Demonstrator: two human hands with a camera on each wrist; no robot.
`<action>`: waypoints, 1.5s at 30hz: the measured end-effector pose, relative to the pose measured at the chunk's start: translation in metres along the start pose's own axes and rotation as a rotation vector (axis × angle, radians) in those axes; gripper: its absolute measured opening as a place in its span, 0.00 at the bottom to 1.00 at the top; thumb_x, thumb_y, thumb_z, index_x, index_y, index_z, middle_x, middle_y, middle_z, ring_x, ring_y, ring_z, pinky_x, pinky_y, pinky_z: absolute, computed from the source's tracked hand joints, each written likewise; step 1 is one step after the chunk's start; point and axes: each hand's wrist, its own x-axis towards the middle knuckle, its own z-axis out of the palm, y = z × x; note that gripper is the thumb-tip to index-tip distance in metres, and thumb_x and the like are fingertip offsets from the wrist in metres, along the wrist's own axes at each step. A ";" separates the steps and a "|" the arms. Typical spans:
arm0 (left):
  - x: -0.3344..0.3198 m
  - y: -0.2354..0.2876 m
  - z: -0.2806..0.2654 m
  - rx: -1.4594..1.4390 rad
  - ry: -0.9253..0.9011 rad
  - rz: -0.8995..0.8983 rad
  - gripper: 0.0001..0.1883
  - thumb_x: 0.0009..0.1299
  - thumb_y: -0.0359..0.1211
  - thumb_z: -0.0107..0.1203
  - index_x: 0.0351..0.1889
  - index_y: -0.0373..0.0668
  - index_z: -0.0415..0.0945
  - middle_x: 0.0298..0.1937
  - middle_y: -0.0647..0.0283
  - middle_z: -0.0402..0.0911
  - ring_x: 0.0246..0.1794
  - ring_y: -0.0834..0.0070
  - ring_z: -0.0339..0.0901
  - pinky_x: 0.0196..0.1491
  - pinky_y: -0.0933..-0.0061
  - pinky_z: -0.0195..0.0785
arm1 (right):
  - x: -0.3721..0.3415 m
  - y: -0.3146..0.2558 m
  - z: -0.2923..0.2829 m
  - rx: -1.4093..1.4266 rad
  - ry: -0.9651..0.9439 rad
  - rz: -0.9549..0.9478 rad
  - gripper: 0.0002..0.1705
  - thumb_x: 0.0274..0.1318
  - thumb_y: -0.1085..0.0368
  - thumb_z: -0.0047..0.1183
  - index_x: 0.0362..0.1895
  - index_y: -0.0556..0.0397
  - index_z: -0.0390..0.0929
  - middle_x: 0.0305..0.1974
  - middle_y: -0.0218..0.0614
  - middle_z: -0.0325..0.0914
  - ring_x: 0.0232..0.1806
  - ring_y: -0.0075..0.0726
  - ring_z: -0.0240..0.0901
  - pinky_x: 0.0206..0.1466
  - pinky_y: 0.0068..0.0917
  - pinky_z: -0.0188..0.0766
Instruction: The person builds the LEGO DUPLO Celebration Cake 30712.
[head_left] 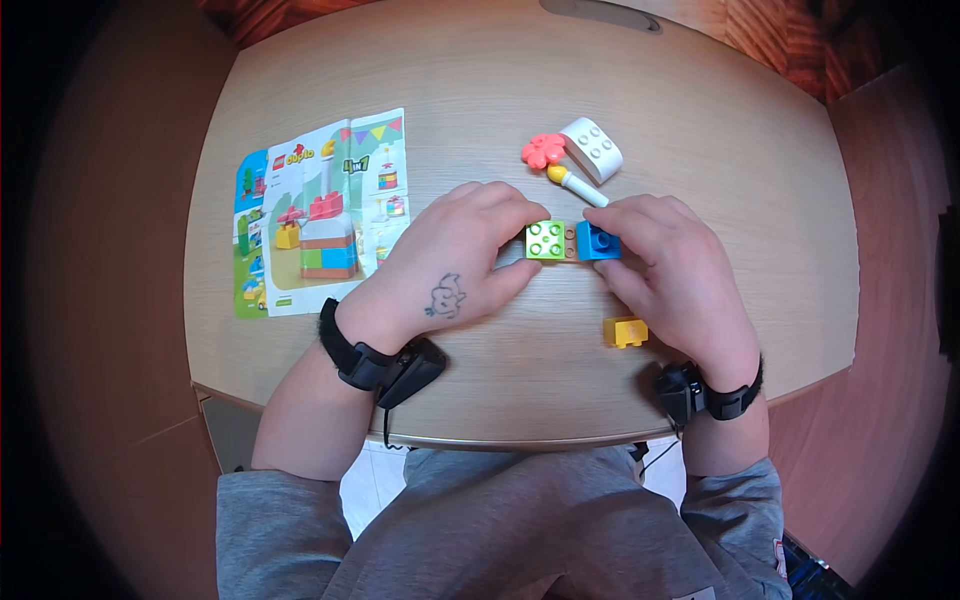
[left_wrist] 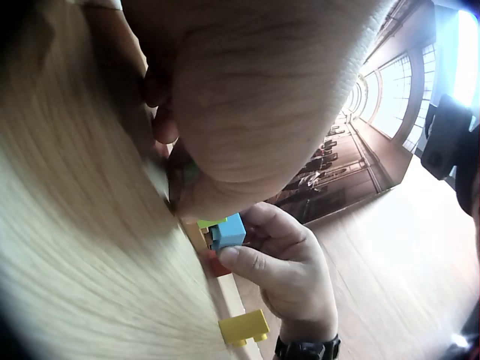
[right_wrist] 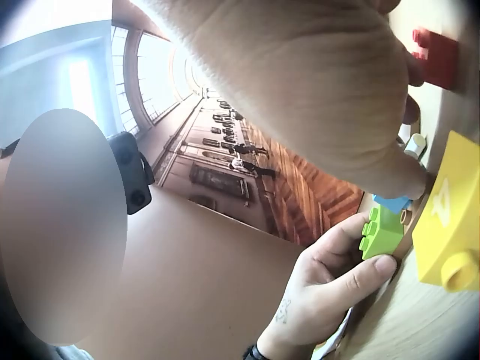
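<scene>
Thumb and fingers of the left hand [head_left: 450,262] pinch a light green brick [head_left: 545,240] that sits on one end of a brown brick [head_left: 570,242]. A blue brick [head_left: 598,242] is pinched by the right hand [head_left: 682,275] at the brown brick's other end. Brown studs show between green and blue. In the left wrist view the blue brick [left_wrist: 229,231] is between the right thumb and fingers; whether it is joined to the brown brick, I cannot tell. The right wrist view shows the green brick [right_wrist: 383,232] in the left hand's grip.
A yellow brick [head_left: 627,332] lies below the right hand. Beyond the hands are a coral flower piece [head_left: 543,151], a white curved brick [head_left: 594,150] and a candle piece [head_left: 582,188]. An instruction leaflet [head_left: 320,215] lies at the left. A red brick [right_wrist: 439,59] shows in the right wrist view.
</scene>
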 end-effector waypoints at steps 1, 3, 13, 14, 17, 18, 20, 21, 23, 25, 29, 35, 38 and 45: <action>0.000 0.000 -0.001 -0.012 -0.029 -0.029 0.17 0.71 0.34 0.67 0.56 0.40 0.84 0.51 0.53 0.85 0.55 0.51 0.82 0.61 0.53 0.75 | 0.000 0.001 0.001 -0.008 0.014 -0.020 0.20 0.59 0.71 0.67 0.56 0.51 0.89 0.48 0.42 0.87 0.51 0.54 0.83 0.57 0.45 0.81; 0.000 0.000 -0.002 -0.025 -0.058 -0.055 0.19 0.70 0.33 0.69 0.58 0.40 0.84 0.54 0.52 0.85 0.58 0.49 0.82 0.62 0.53 0.74 | 0.000 0.002 0.001 -0.018 0.028 -0.039 0.20 0.60 0.71 0.67 0.58 0.51 0.89 0.47 0.42 0.87 0.50 0.51 0.84 0.56 0.44 0.81; -0.001 -0.002 -0.001 -0.032 -0.039 -0.029 0.18 0.70 0.32 0.68 0.57 0.41 0.84 0.54 0.52 0.85 0.57 0.49 0.82 0.62 0.52 0.74 | 0.004 -0.006 0.000 0.143 -0.005 0.092 0.25 0.61 0.58 0.76 0.60 0.53 0.88 0.39 0.43 0.84 0.39 0.46 0.84 0.46 0.41 0.81; -0.001 -0.002 -0.001 -0.026 -0.036 -0.027 0.18 0.69 0.32 0.68 0.57 0.41 0.84 0.54 0.53 0.85 0.58 0.49 0.81 0.62 0.52 0.74 | 0.004 -0.006 0.003 -0.007 -0.036 0.037 0.25 0.60 0.55 0.77 0.58 0.52 0.89 0.39 0.44 0.84 0.40 0.49 0.84 0.47 0.44 0.81; -0.002 -0.002 -0.001 -0.020 -0.032 -0.029 0.19 0.69 0.32 0.68 0.57 0.41 0.84 0.54 0.53 0.85 0.58 0.49 0.81 0.62 0.52 0.74 | 0.005 -0.006 0.008 -0.027 -0.036 0.036 0.26 0.60 0.52 0.76 0.57 0.52 0.89 0.41 0.45 0.86 0.44 0.54 0.84 0.49 0.49 0.80; -0.001 -0.002 -0.001 -0.020 -0.030 -0.030 0.19 0.69 0.32 0.68 0.57 0.41 0.84 0.54 0.53 0.85 0.58 0.49 0.81 0.62 0.52 0.74 | 0.005 -0.005 0.009 -0.028 -0.037 0.034 0.26 0.60 0.52 0.76 0.57 0.52 0.89 0.41 0.45 0.86 0.44 0.54 0.84 0.49 0.49 0.80; -0.001 -0.002 -0.002 -0.040 -0.043 -0.034 0.19 0.69 0.32 0.68 0.57 0.41 0.84 0.53 0.53 0.85 0.58 0.49 0.81 0.62 0.52 0.74 | 0.004 -0.003 0.012 -0.039 -0.051 0.002 0.25 0.62 0.54 0.74 0.59 0.51 0.87 0.43 0.45 0.86 0.47 0.55 0.84 0.51 0.49 0.80; -0.001 -0.002 -0.002 -0.040 -0.043 -0.034 0.19 0.69 0.32 0.68 0.57 0.41 0.84 0.53 0.53 0.85 0.58 0.49 0.81 0.62 0.52 0.74 | 0.005 -0.003 0.010 -0.038 -0.051 0.001 0.25 0.62 0.54 0.74 0.59 0.51 0.87 0.43 0.45 0.86 0.47 0.55 0.84 0.51 0.49 0.80; -0.001 -0.002 -0.001 -0.027 -0.041 -0.034 0.19 0.69 0.32 0.68 0.57 0.41 0.84 0.53 0.52 0.85 0.57 0.49 0.81 0.62 0.52 0.74 | 0.005 -0.004 0.005 -0.035 -0.101 -0.014 0.25 0.63 0.55 0.73 0.61 0.51 0.86 0.43 0.45 0.86 0.48 0.58 0.84 0.52 0.50 0.80; -0.001 -0.001 -0.001 -0.025 -0.043 -0.038 0.18 0.69 0.32 0.68 0.57 0.41 0.84 0.53 0.53 0.85 0.57 0.49 0.81 0.62 0.52 0.74 | 0.004 -0.004 0.005 -0.022 -0.105 -0.015 0.25 0.63 0.55 0.73 0.61 0.51 0.86 0.43 0.45 0.86 0.48 0.58 0.84 0.52 0.50 0.80; 0.000 -0.002 -0.001 -0.026 -0.043 -0.036 0.18 0.69 0.32 0.68 0.57 0.41 0.84 0.53 0.52 0.85 0.57 0.49 0.81 0.62 0.52 0.74 | 0.005 -0.007 0.006 -0.022 -0.094 0.022 0.24 0.63 0.56 0.73 0.60 0.51 0.86 0.43 0.46 0.86 0.48 0.58 0.83 0.52 0.51 0.79; -0.001 -0.003 0.000 -0.045 -0.021 -0.023 0.18 0.69 0.31 0.68 0.57 0.40 0.83 0.53 0.52 0.85 0.57 0.48 0.81 0.61 0.52 0.74 | 0.007 -0.007 0.011 -0.042 -0.058 0.024 0.22 0.65 0.56 0.71 0.59 0.51 0.86 0.43 0.46 0.86 0.48 0.57 0.83 0.52 0.51 0.79; -0.001 -0.002 0.001 -0.031 -0.016 -0.038 0.18 0.68 0.31 0.67 0.57 0.40 0.83 0.52 0.52 0.85 0.56 0.48 0.81 0.61 0.52 0.74 | 0.007 -0.007 0.008 -0.057 -0.091 0.009 0.22 0.65 0.56 0.71 0.59 0.52 0.86 0.42 0.46 0.86 0.48 0.57 0.83 0.52 0.51 0.80; 0.000 -0.002 0.001 -0.041 -0.031 -0.062 0.18 0.68 0.32 0.68 0.56 0.40 0.83 0.52 0.51 0.84 0.55 0.47 0.81 0.60 0.52 0.74 | 0.003 -0.006 0.015 -0.073 -0.023 0.057 0.24 0.64 0.57 0.72 0.60 0.52 0.85 0.43 0.46 0.86 0.48 0.59 0.83 0.53 0.52 0.80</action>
